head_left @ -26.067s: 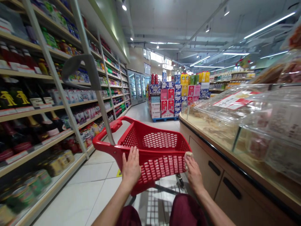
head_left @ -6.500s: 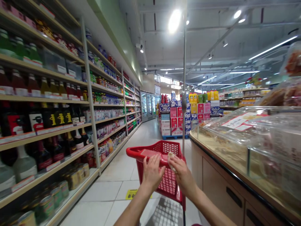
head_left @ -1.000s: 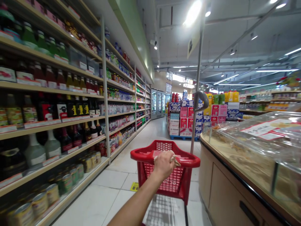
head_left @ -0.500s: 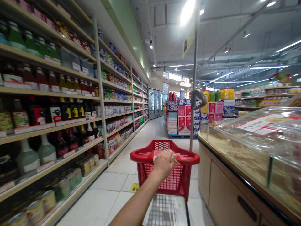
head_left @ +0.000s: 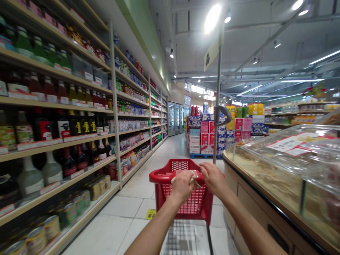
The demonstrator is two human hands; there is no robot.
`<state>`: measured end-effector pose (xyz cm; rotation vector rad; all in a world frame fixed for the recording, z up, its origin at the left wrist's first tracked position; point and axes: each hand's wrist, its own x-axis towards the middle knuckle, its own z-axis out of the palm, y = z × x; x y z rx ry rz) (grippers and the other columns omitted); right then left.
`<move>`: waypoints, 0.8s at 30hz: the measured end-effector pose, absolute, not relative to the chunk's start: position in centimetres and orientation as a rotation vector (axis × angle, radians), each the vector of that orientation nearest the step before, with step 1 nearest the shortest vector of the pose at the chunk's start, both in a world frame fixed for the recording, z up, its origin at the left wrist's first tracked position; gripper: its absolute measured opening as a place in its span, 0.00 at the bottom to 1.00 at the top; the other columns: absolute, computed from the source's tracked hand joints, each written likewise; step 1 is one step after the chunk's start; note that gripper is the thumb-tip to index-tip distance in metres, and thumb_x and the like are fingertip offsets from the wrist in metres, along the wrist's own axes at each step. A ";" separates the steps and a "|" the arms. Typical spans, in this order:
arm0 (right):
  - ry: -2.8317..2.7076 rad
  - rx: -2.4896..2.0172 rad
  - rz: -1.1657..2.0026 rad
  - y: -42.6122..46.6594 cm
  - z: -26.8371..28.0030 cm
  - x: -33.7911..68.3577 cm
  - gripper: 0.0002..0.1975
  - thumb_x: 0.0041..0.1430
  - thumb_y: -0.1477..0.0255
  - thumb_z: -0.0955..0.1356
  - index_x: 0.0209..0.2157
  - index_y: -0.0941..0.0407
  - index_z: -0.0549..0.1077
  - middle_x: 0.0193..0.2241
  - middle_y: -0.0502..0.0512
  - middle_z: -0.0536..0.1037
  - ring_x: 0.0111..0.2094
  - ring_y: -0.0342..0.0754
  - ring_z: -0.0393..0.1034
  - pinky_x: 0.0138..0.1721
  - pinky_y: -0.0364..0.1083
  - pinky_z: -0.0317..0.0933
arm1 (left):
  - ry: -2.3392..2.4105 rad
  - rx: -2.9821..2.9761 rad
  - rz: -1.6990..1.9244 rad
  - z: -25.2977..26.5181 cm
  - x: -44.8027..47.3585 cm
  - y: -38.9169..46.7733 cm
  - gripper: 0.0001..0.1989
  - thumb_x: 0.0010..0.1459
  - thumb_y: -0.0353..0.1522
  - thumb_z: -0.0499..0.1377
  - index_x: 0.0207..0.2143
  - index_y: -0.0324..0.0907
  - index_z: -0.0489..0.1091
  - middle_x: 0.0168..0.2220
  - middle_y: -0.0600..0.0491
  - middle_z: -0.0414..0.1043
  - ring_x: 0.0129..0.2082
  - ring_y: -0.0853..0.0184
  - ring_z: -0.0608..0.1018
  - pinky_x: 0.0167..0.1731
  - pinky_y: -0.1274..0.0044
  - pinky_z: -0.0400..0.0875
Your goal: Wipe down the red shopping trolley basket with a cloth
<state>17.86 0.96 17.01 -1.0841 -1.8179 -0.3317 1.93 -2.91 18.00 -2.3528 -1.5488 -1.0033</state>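
Observation:
A red plastic shopping cart (head_left: 162, 177) stands right in front of me, its rounded handle rim towards me. My left hand (head_left: 183, 186) is closed at the middle of that rim, with a crumpled, pale tissue or cloth (head_left: 196, 182) poking out beside its fingers. Over the right part of the rim is my right hand (head_left: 214, 179), fingers bent and a little apart, with nothing seen in them. Whether its fingers touch the rim is hard to see.
Shelves of bottles and cans (head_left: 87, 106) line the left side. To the right runs a wooden counter (head_left: 255, 202) bearing clear plastic packages (head_left: 300, 141). A metal pole (head_left: 218, 81) rises beyond the cart. Stacked boxes (head_left: 204, 134) on a blue pallet and glass-door coolers (head_left: 174, 115) stand farther ahead.
My right hand has come into view from the lower right and now lies over the right side of the cart's rim. The left hand keeps its place on the rim.

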 end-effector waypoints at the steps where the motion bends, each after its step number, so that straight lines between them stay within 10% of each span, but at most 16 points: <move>1: -1.837 -1.142 -0.333 1.0 16.6 18.2 0.13 0.60 0.68 0.58 0.36 0.56 0.71 0.36 0.55 0.73 0.37 0.46 0.67 0.40 0.49 0.59 | -1.564 -2.343 -1.010 18.0 1.5 -2.7 0.12 0.54 0.32 0.49 0.41 0.46 0.66 0.44 0.56 0.69 0.45 0.70 0.68 0.47 0.77 0.59; 7: -1.879 -1.238 -0.201 1.3 15.1 18.8 0.19 0.59 0.70 0.53 0.37 0.58 0.73 0.31 0.57 0.77 0.34 0.47 0.70 0.39 0.47 0.56 | -1.817 -2.162 -1.062 18.5 0.5 -0.7 0.15 0.57 0.31 0.42 0.40 0.40 0.65 0.40 0.46 0.70 0.40 0.64 0.71 0.41 0.71 0.64; 24: -1.701 -1.032 -0.004 -1.0 13.8 17.1 0.22 0.59 0.65 0.53 0.54 0.56 0.56 0.41 0.56 0.73 0.42 0.49 0.66 0.45 0.53 0.57 | -1.631 -2.393 -0.972 18.7 2.3 -2.0 0.10 0.54 0.36 0.48 0.37 0.48 0.67 0.40 0.57 0.71 0.42 0.72 0.70 0.44 0.81 0.61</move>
